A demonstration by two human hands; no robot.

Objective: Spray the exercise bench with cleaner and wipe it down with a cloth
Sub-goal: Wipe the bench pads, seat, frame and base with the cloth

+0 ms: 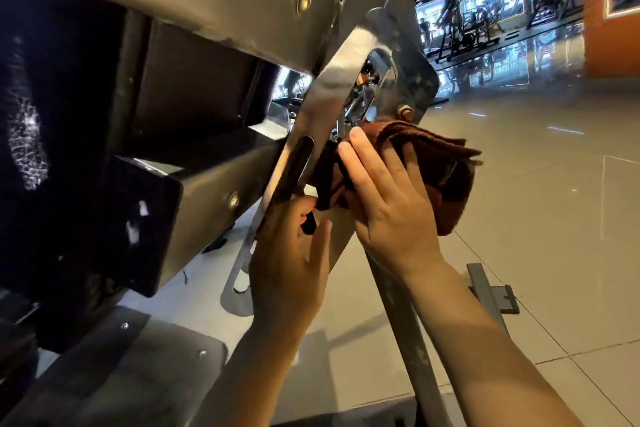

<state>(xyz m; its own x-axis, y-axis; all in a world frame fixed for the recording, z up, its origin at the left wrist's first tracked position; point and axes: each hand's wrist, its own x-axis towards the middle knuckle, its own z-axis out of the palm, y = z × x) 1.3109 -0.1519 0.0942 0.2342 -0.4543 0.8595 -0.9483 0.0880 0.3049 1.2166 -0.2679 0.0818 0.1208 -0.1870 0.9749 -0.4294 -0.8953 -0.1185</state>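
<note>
Head view: grey floor tiles [540,204] spread to the right, with exercise machines [467,28] far behind and an orange wall [609,42] at far right. Filling the left, the exercise bench [194,114] shows its metal frame and a slotted bracket [311,121]. At centre, the right hand [391,208] presses a brown cloth [429,170] against the frame, fingers extended. Just left, the left hand [291,260] grips the bracket's lower part.

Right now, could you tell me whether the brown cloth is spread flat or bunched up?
Bunched up. The brown cloth lies in thick folds under the right hand, pressed against the bench's metal bracket.
</note>
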